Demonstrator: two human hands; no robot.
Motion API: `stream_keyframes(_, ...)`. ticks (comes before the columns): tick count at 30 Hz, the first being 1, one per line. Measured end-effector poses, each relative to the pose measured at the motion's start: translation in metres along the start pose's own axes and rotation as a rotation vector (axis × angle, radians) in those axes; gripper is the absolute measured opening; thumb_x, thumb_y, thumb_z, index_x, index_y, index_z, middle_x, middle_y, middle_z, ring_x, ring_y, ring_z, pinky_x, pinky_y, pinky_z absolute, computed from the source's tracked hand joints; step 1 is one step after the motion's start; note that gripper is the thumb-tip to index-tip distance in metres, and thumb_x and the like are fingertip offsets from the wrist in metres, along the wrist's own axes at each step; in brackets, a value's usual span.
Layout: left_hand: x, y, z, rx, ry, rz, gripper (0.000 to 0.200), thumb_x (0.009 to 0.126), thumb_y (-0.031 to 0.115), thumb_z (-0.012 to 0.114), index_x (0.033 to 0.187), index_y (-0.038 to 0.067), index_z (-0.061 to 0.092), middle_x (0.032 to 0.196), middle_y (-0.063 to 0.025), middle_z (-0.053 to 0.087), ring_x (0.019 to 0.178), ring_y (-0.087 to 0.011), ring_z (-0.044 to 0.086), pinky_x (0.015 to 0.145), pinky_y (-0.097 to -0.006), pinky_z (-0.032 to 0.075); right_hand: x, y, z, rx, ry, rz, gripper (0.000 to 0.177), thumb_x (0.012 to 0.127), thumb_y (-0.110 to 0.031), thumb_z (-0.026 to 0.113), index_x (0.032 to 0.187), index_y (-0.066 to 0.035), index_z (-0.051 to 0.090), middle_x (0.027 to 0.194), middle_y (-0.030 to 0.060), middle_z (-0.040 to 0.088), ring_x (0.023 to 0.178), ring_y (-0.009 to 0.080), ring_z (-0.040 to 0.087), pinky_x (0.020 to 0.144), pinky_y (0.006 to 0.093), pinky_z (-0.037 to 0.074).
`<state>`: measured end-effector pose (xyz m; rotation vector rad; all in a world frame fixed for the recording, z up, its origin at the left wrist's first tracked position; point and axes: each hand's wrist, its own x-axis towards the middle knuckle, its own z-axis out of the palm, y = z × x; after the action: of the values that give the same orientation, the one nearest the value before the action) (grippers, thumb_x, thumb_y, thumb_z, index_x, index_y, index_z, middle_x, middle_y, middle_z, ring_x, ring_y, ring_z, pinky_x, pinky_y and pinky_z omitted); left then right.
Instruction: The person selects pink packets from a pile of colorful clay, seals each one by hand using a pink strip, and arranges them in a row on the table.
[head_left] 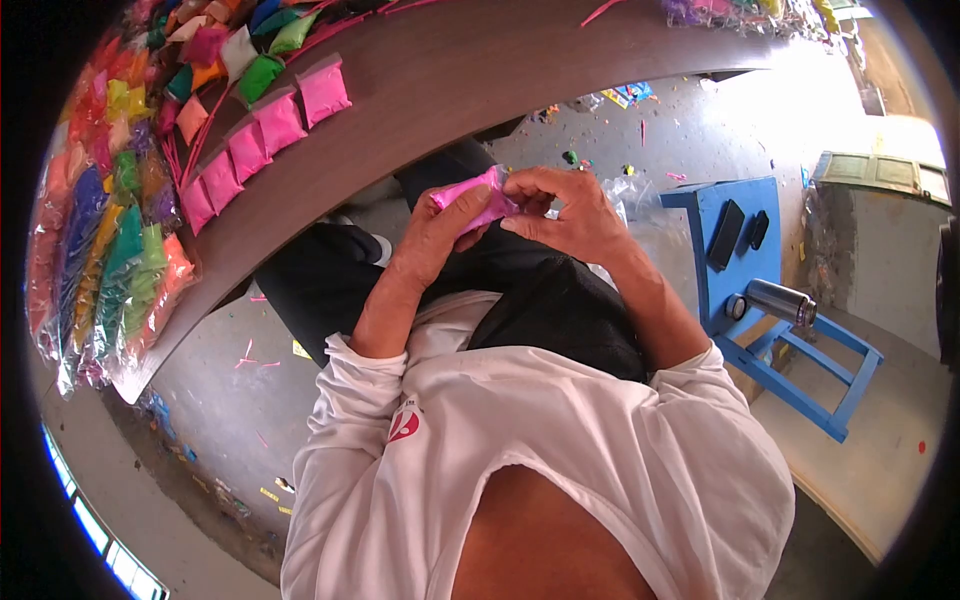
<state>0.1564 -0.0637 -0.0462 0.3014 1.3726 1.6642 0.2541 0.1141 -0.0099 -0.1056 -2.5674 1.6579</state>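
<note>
A small pink packet (478,203) with a clear plastic end is held over my lap, off the table's edge. My left hand (432,230) is wrapped round its body, thumb on top. At the packet's right end, the bent fingers and thumb of my right hand (565,205) pinch the clear plastic. Beyond my hands, several pink packets (278,122) lie in a slanting row on the brown table (420,90).
Bags of coloured packets (125,240) cover the table's left end, with loose packets (238,55) beyond. At right, a blue stool (745,200) bears a black phone (726,235); a steel flask (780,300) lies beside it. Scraps litter the grey floor (610,130).
</note>
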Motion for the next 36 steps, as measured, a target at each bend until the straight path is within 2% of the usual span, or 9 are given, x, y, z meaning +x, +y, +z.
stream_keyframes(3, 0.002, -0.003, 0.002, -0.01, -0.006, 0.001, 0.035, 0.091, 0.04, 0.06, 0.082, 0.007, 0.066, 0.065, 0.0031, 0.053, 0.056, -0.0061, 0.045, 0.047, -0.0226, 0.03, -0.001, 0.0, -0.002, -0.024, -0.032, -0.019, 0.032, 0.073, -0.009, 0.08, 0.099, 0.0, 0.064, 0.084, 0.0072, 0.066, 0.071, 0.0125, 0.062, 0.068, 0.0264, 0.051)
stream_keyframes(6, 0.002, -0.004, 0.003, -0.024, 0.01, 0.0, 0.035, 0.091, 0.04, 0.06, 0.082, 0.007, 0.066, 0.065, 0.003, 0.053, 0.056, -0.0061, 0.045, 0.047, -0.0225, 0.03, -0.001, 0.002, -0.001, -0.025, -0.035, -0.033, 0.029, 0.073, -0.008, 0.079, 0.097, 0.0, 0.064, 0.083, 0.0069, 0.066, 0.072, 0.0129, 0.063, 0.068, 0.0271, 0.052)
stream_keyframes(9, 0.003, -0.004, 0.002, -0.039, 0.01, -0.006, 0.034, 0.091, 0.04, 0.06, 0.083, 0.007, 0.066, 0.065, 0.0031, 0.053, 0.056, -0.006, 0.045, 0.047, -0.0223, 0.03, -0.001, 0.0, 0.003, -0.045, 0.009, -0.038, 0.027, 0.072, -0.006, 0.077, 0.094, 0.0, 0.063, 0.079, 0.0121, 0.066, 0.071, 0.0203, 0.067, 0.066, 0.0311, 0.053)
stream_keyframes(18, 0.004, -0.003, 0.004, -0.033, 0.004, -0.01, 0.036, 0.091, 0.041, 0.059, 0.083, 0.008, 0.066, 0.065, 0.0032, 0.053, 0.055, -0.0058, 0.045, 0.047, -0.022, 0.031, -0.002, 0.001, -0.001, -0.206, -0.015, -0.107, 0.026, 0.073, -0.007, 0.076, 0.095, -0.002, 0.062, 0.077, 0.0123, 0.066, 0.072, 0.0232, 0.069, 0.065, 0.0324, 0.054)
stream_keyframes(21, 0.004, -0.002, 0.006, -0.073, 0.018, -0.016, 0.035, 0.092, 0.041, 0.059, 0.083, 0.008, 0.066, 0.065, 0.0031, 0.053, 0.055, -0.0057, 0.045, 0.047, -0.0218, 0.03, -0.002, -0.001, 0.004, -0.053, 0.077, -0.055, 0.024, 0.073, -0.006, 0.076, 0.092, -0.002, 0.061, 0.075, 0.0124, 0.066, 0.069, 0.0236, 0.068, 0.063, 0.033, 0.053)
stream_keyframes(26, 0.007, -0.006, 0.001, -0.068, -0.026, -0.031, 0.029, 0.09, 0.041, 0.061, 0.089, 0.012, 0.065, 0.07, 0.0025, 0.057, 0.057, -0.0057, 0.05, 0.046, -0.0203, 0.032, -0.002, 0.005, 0.004, -0.069, 0.071, -0.101, 0.021, 0.072, -0.006, 0.075, 0.087, -0.002, 0.061, 0.072, 0.0122, 0.065, 0.066, 0.0229, 0.067, 0.061, 0.0328, 0.052)
stream_keyframes(33, 0.007, -0.003, 0.005, -0.041, -0.065, -0.026, 0.03, 0.09, 0.04, 0.06, 0.087, 0.011, 0.065, 0.07, 0.0026, 0.056, 0.058, -0.0059, 0.049, 0.047, -0.0204, 0.032, -0.003, 0.006, 0.0, -0.072, 0.024, -0.099, 0.017, 0.072, -0.005, 0.073, 0.082, -0.002, 0.06, 0.065, 0.0115, 0.06, 0.059, 0.0208, 0.061, 0.056, 0.0312, 0.048)
stream_keyframes(36, 0.006, -0.002, 0.008, -0.037, -0.087, -0.03, 0.032, 0.091, 0.041, 0.059, 0.087, 0.01, 0.065, 0.069, 0.0023, 0.056, 0.059, -0.0058, 0.049, 0.047, -0.0203, 0.033, -0.005, 0.012, -0.003, -0.046, -0.037, -0.057, 0.016, 0.077, -0.008, 0.072, 0.081, -0.002, 0.059, 0.066, 0.0077, 0.06, 0.059, 0.0168, 0.058, 0.055, 0.0299, 0.046)
